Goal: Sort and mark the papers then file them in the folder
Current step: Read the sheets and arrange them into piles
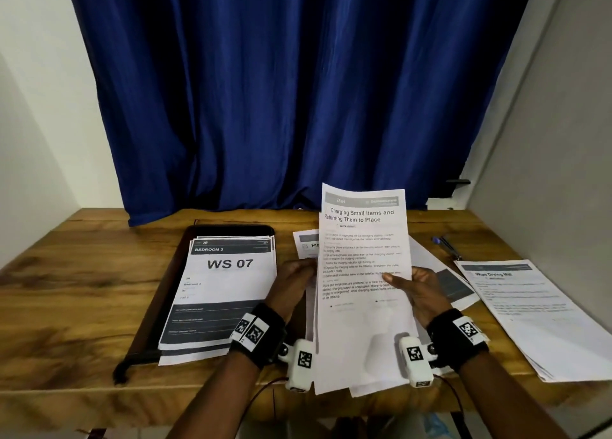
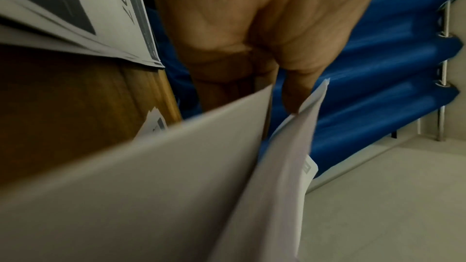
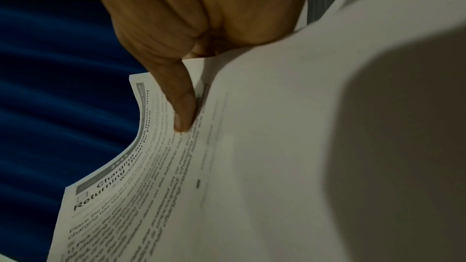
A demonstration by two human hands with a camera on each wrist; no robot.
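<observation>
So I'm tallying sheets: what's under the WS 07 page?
Under the WS 07 page, more sheets' edges fan out, resting on a dark open folder. Their print and count stay covered.

The raised sheet reads "Charging Small Items and Returning Them to Place" under "2644", the top page at nine o'clock reads "BEDROOM 3" and "WS 07", and the three o'clock stack reads "Wipe Drying Mat".
</observation>
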